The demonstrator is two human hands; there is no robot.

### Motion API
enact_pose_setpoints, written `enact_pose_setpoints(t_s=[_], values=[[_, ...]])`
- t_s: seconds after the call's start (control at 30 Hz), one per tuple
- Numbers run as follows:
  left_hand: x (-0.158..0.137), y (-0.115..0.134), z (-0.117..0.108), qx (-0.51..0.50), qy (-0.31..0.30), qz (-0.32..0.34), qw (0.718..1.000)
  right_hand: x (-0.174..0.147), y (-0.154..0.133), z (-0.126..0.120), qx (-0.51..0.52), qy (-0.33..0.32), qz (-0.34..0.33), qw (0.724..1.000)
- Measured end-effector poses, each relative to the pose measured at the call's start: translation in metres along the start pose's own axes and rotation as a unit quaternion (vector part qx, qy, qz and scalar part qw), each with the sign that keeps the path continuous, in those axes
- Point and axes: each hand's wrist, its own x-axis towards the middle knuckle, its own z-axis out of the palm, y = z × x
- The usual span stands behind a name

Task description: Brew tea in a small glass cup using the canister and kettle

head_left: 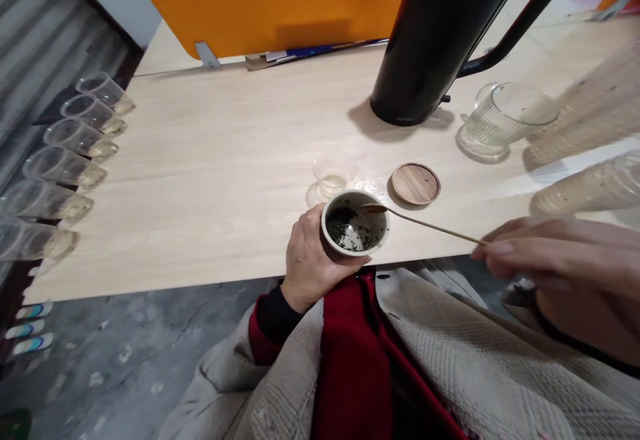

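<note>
My left hand (313,253) is wrapped round a pale cup (356,251) near the front edge of the table, its mouth tilted toward me. Dark loose tea leaves (341,225) lie in the cup and cling to its inner wall. Between the fingers of my right hand (555,253) is the end of a thin long-handled wooden spoon (433,227). The spoon's small bowl reaches over the cup's rim into its mouth. Just behind the cup stands a small clear plastic cup (331,177) with a little pale liquid. A round wooden lid or coaster (416,184) lies to its right.
A black kettle (425,47) stands at the back beside an orange divider (290,7). To the right are a ribbed glass mug (510,120) and stacks of clear plastic cups (590,183). Several clear cups (65,167) with pale liquid line the table's left edge.
</note>
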Motion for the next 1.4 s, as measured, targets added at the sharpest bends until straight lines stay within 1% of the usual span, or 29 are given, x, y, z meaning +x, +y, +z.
enact_pose_setpoints(t_s=[0.07,0.13,0.2,0.3,0.37,0.43,0.5,0.6,0.7,0.8,0.93,1.17,1.33,1.4], values=[[-0.001,-0.001,0.002,-0.003,0.003,0.001,1.000,0.015,-0.011,0.006,-0.001,-0.033,-0.076,0.997],[-0.001,-0.001,0.003,-0.006,0.004,0.002,1.000,0.027,-0.014,0.014,-0.007,-0.062,-0.139,0.988],[-0.001,-0.001,0.003,-0.007,0.007,0.005,1.000,0.035,-0.013,0.026,-0.031,-0.082,-0.175,0.981],[0.000,0.000,0.002,-0.002,0.001,-0.002,1.000,0.041,-0.012,0.045,-0.084,-0.078,-0.208,0.971],[0.000,0.001,0.001,0.001,-0.006,-0.013,1.000,0.043,-0.013,0.055,-0.106,-0.084,-0.205,0.969],[0.001,0.002,0.001,0.003,-0.007,-0.020,1.000,0.044,-0.013,0.059,-0.105,-0.100,-0.195,0.970],[0.001,0.002,0.001,0.001,-0.007,-0.018,1.000,0.044,-0.013,0.055,-0.089,-0.107,-0.182,0.973],[0.000,0.001,0.002,-0.001,-0.005,-0.007,1.000,0.040,-0.016,0.044,-0.076,-0.092,-0.164,0.979],[0.000,0.000,0.002,-0.002,-0.001,-0.001,1.000,0.037,-0.018,0.042,-0.095,-0.067,-0.176,0.978],[0.000,0.000,0.002,0.004,0.002,0.001,1.000,0.038,-0.018,0.053,-0.129,-0.057,-0.208,0.968],[0.001,0.002,0.002,0.008,0.003,-0.006,1.000,0.038,-0.018,0.065,-0.146,-0.075,-0.204,0.965],[0.002,0.002,0.002,-0.001,0.001,-0.004,1.000,0.033,-0.024,0.058,-0.091,-0.036,-0.180,0.979],[0.002,0.001,0.001,0.010,0.004,-0.005,1.000,0.033,-0.024,0.069,-0.033,-0.008,-0.157,0.987],[0.002,0.001,0.000,0.016,0.000,-0.002,1.000,0.033,-0.021,0.072,-0.006,-0.008,-0.153,0.988]])
